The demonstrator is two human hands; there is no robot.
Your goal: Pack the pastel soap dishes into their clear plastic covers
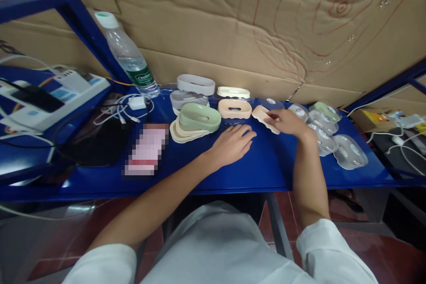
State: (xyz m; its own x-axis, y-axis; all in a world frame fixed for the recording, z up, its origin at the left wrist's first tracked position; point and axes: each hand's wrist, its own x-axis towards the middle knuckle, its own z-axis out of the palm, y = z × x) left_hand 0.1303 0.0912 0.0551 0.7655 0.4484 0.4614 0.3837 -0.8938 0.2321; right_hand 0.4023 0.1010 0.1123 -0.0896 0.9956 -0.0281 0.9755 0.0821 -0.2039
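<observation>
You hold a pale peach, wavy-edged piece (261, 114), slanted, at your one o'clock. Just beside it, toward your twelve, sits a peach oval dish (234, 115), centrally slotted, lengthwise nine to three.

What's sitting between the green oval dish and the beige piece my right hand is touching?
In the head view, a peach oval dish sits between the green oval dish and the beige piece at your right hand.
</observation>
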